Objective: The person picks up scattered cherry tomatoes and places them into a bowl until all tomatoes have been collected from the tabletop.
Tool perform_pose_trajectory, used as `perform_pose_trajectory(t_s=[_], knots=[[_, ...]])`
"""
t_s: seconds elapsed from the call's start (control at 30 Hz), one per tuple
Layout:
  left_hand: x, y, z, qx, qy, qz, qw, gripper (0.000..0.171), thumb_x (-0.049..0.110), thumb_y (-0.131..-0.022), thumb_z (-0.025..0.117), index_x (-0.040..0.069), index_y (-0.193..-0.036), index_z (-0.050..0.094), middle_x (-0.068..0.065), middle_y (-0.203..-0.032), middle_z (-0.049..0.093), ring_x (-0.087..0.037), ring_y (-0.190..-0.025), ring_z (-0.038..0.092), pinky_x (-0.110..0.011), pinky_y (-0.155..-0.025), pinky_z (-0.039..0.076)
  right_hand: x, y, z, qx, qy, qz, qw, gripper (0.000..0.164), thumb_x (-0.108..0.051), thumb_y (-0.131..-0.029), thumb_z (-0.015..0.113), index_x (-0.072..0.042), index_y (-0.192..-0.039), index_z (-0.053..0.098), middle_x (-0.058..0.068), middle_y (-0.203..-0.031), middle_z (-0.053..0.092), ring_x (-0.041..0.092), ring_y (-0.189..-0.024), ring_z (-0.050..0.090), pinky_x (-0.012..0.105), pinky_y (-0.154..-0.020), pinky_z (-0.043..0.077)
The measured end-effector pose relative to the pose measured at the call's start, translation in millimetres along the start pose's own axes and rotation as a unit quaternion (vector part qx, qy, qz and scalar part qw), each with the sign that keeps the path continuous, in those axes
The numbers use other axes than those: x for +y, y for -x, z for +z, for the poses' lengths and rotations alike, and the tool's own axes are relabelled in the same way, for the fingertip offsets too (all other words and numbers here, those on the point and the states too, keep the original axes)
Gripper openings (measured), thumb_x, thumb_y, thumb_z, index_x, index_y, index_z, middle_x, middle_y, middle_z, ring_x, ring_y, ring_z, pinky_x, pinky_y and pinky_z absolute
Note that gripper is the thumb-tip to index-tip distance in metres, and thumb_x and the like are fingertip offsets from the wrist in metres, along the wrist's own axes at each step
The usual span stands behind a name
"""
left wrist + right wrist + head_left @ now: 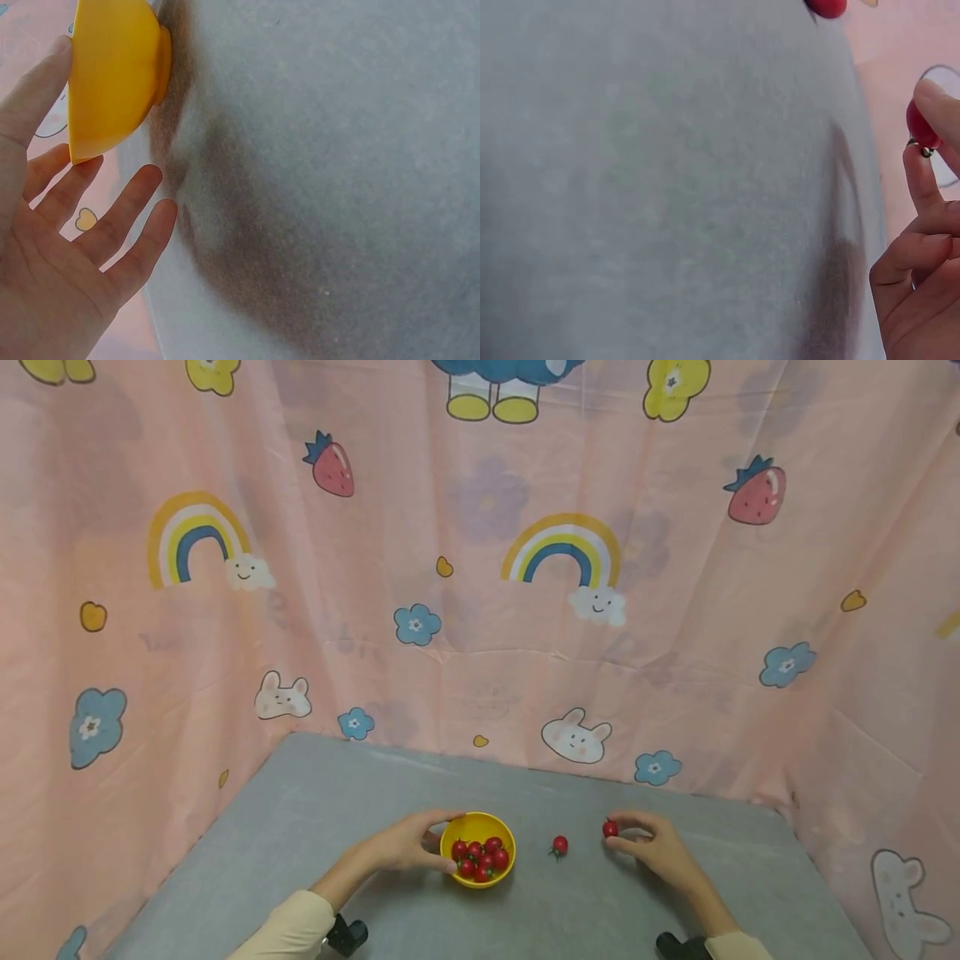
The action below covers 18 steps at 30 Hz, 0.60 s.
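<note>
A small yellow bowl filled with several red cherry tomatoes stands on the grey table. My left hand holds its near-left side, thumb and forefinger spread along the rim; in the left wrist view the bowl shows its outer wall and foot, and the last two fingers lie away from it. My right hand pinches one cherry tomato between thumb and forefinger; its green stem end shows on the tomato in the right wrist view. Between bowl and right hand, another cherry tomato with a green stem lies on the table.
The grey table reaches back to a pink printed curtain, which also hangs along the left and right sides. Dark wrist straps sit at both sleeves near the front.
</note>
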<state>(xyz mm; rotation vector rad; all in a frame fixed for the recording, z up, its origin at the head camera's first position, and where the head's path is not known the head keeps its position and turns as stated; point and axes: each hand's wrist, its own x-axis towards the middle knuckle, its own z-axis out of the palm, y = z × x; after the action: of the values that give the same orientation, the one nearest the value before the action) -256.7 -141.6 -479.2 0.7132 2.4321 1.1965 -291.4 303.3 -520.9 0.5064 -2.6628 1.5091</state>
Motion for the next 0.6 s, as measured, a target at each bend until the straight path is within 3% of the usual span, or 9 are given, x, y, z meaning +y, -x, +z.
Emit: perform_pose_trajectory(t_s=[0.2, 0.3, 0.43, 0.6], knots=[[-0.2, 0.4, 1.4, 0.004, -0.003, -0.006, 1.0, 0.074, 0.026, -0.089, 0.082, 0.015, -0.153, 0.047, -0.011, -0.151, 0.047, -0.026, -0.112, 0.064, -0.041, -0.093, 0.055, -10, 7, 4, 0.012, -0.016, 0.011, 1.0, 0.04, -0.021, -0.087, 0.083, -0.001, -0.121, 0.071, 0.008, -0.113, 0.071, 0.018, -0.104, 0.064, 0.027, -0.079, 0.055], [0.3, 0.4, 1.7, 0.005, -0.006, -0.006, 0.9999, 0.074, 0.026, -0.089, 0.082, 0.015, -0.153, 0.047, -0.011, -0.151, 0.048, -0.026, -0.112, 0.065, -0.042, -0.093, 0.055, -17, 10, 7, 0.013, -0.018, 0.024, 0.999, 0.041, -0.021, -0.086, 0.084, -0.002, -0.12, 0.071, 0.009, -0.111, 0.071, 0.014, -0.084, 0.063, 0.025, -0.066, 0.052], [1.1, 0.6, 1.7, 0.005, -0.006, -0.003, 1.0, 0.074, 0.025, -0.089, 0.082, 0.014, -0.153, 0.047, -0.011, -0.151, 0.048, -0.026, -0.111, 0.065, -0.041, -0.093, 0.055, -26, 12, 12, 0.006, -0.032, 0.04, 0.999, 0.041, -0.018, -0.086, 0.084, -0.002, -0.121, 0.071, 0.013, -0.111, 0.069, 0.011, -0.057, 0.047, 0.025, -0.051, 0.041], [0.7, 0.3, 1.7, 0.006, -0.004, 0.0, 1.0, 0.073, 0.025, -0.089, 0.082, 0.014, -0.153, 0.047, -0.012, -0.151, 0.048, -0.025, -0.11, 0.065, -0.041, -0.091, 0.055, -36, 9, 21, 0.007, -0.044, 0.033, 0.998, 0.04, -0.017, -0.086, 0.084, -0.001, -0.121, 0.071, 0.013, -0.111, 0.069, 0.007, -0.054, 0.041, 0.023, -0.05, 0.038]])
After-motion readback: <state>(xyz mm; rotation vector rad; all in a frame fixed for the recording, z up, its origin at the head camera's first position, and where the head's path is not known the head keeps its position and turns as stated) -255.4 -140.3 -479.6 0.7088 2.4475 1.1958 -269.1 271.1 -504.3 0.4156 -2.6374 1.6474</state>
